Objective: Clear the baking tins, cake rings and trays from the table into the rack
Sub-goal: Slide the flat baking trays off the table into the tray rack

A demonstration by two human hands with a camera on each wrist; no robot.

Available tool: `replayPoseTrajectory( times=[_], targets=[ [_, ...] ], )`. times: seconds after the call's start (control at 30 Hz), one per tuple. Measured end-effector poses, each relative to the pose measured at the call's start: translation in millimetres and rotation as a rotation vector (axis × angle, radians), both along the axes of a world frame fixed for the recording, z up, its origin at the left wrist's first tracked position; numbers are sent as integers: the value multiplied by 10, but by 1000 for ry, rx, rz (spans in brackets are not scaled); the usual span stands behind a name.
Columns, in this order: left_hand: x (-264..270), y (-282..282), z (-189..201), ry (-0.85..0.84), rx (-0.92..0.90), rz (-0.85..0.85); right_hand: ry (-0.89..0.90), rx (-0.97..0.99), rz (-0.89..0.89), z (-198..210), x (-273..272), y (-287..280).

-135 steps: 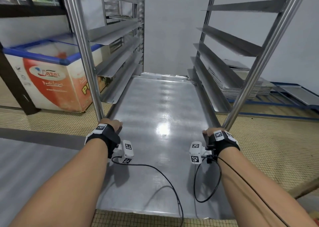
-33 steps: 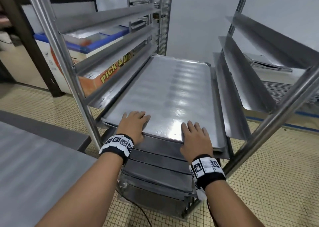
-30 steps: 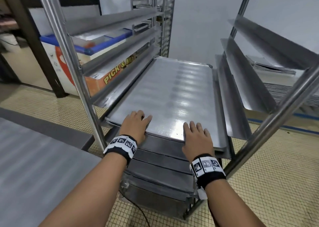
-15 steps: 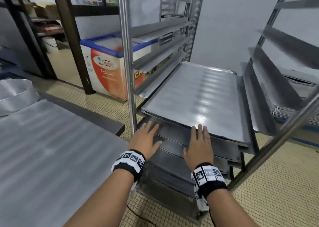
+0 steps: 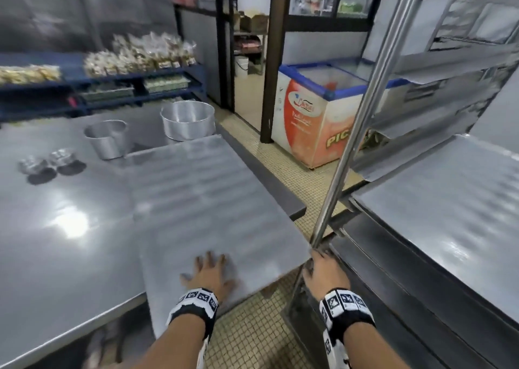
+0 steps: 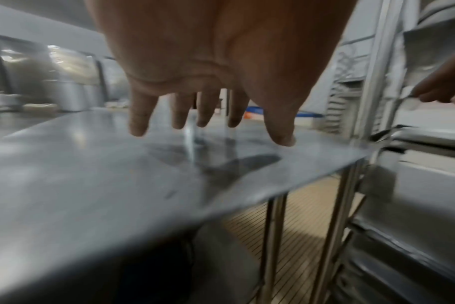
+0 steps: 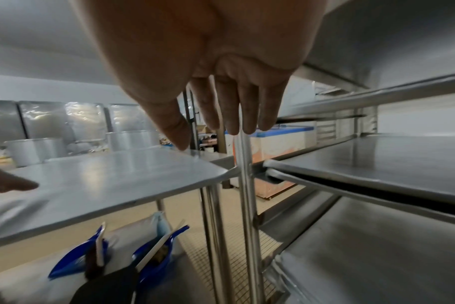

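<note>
With one flat steel tray now seated in the steel rack [image 5: 365, 110], the flat, empty left hand [image 5: 209, 273] moves onto the next flat grey metal tray [image 5: 202, 200]; the released right hand [image 5: 323, 270] hovers nearby, holding nothing.

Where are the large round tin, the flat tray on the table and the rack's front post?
large round tin [image 5: 187, 124]: head view, on its outer side wall.
flat tray [image 5: 202, 194]: head view, on its bare middle.
rack's front post [image 5: 362, 121]: head view, midway up the steel tube.

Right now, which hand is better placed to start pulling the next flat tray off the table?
Left. The left hand is already spread over the flat tray near its close edge, while the right hand is off it, beside the rack post.
</note>
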State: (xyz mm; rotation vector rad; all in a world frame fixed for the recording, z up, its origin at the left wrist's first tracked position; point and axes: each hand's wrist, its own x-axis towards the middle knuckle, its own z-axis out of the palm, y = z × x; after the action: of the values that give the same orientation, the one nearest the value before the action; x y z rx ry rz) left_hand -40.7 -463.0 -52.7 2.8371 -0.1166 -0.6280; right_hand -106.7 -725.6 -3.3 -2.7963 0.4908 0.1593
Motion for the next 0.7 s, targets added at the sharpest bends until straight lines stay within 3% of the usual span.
replayPoseTrajectory(
  times=[0.1,0.4,0.5,0.7],
  targets=[
    [-171,200,-111,54,4,122,64,30,89,-115,236,42],
    [-495,272,-136,56,55,221,141,77,222,-418,795,127],
    [-626,214,-159,54,72,248,199,79,190,-492,870,145],
    [-852,69,-187,54,83,286,149,159,85,-594,873,187]
  ],
)
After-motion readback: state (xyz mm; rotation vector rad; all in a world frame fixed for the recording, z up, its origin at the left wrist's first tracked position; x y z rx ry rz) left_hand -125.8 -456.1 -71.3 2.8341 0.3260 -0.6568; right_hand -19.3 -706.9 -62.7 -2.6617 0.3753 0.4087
